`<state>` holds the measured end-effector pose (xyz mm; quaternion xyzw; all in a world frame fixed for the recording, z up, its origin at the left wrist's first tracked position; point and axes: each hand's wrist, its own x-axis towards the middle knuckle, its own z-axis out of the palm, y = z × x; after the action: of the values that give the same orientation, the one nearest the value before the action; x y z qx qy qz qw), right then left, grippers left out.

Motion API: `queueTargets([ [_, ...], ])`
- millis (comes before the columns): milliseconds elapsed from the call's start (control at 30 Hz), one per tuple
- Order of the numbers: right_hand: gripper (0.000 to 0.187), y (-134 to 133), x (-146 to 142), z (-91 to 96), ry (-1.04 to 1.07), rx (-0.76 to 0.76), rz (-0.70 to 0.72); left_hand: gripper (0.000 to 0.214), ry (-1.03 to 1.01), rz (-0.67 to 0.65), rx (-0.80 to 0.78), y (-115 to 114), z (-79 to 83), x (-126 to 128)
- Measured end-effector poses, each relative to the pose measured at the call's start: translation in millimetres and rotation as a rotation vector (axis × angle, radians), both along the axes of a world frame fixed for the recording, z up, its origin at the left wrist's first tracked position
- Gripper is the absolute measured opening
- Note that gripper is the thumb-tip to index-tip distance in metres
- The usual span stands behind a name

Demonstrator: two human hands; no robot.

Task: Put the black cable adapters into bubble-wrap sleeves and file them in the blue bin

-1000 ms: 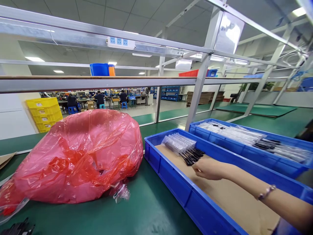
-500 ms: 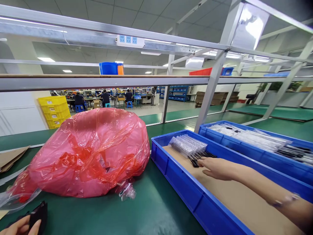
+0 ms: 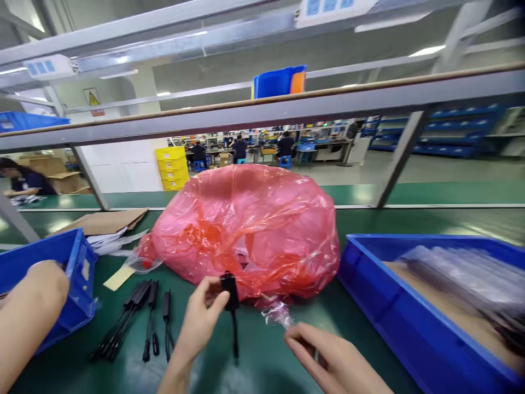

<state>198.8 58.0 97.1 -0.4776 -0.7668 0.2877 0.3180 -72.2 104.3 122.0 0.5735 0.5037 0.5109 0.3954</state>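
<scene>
My left hand (image 3: pixel 200 323) is closed on a black cable piece (image 3: pixel 229 287), pinching its blocky head while the thin lead hangs down to the green mat. It holds this just in front of a big red plastic bag (image 3: pixel 250 230). My right hand (image 3: pixel 332 358) hovers low over the mat to the right, fingers stretched out with nothing in them, close to a scrap of clear plastic (image 3: pixel 279 314). Several more black cables (image 3: pixel 139 323) lie on the mat left of my left hand.
A blue tray (image 3: pixel 394 323) at right holds cardboard and blurred clear sleeves (image 3: pixel 463 273). Another person's forearm (image 3: pixel 28 312) reaches into a blue bin (image 3: pixel 77 273) at left. Cardboard (image 3: pixel 102 221) lies behind it. A metal shelf rail (image 3: pixel 287 109) crosses overhead. Workers sit far back.
My view has swung left. My right hand left the blue tray and came down over the mat. My left hand rose to the middle with the black cable piece.
</scene>
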Motion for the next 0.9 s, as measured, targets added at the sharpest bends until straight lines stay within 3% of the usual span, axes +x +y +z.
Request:
queueTargets([
  [100,0.041,44.9,-35.6,-0.9,0.148,-0.265,0.191,0.030,-0.196,-0.082,-0.060,9.7,-18.0,22.8],
  [233,0.052,68.1,-51.7,-35.3,0.334,-0.491,0.299,0.033,-0.339,-0.064,-0.118,16.9,-39.0,38.5],
  [333,0.051,69.3,-51.3,-58.4,0.442,-0.527,0.306,0.033,-0.368,-0.055,-0.136,18.1,-47.5,42.3],
  [433,0.048,67.8,-48.8,-66.7,0.498,-0.572,0.328,0.032,-0.365,-0.075,-0.146,16.4,-49.5,44.4],
  [667,0.048,63.9,-45.3,-62.9,0.515,-0.612,0.326,0.032,-0.354,-0.107,-0.143,13.7,-52.8,47.0],
  [900,0.043,63.5,-46.7,-62.3,0.505,-0.542,0.270,0.044,-0.321,-0.185,-0.151,12.6,-60.3,45.2],
])
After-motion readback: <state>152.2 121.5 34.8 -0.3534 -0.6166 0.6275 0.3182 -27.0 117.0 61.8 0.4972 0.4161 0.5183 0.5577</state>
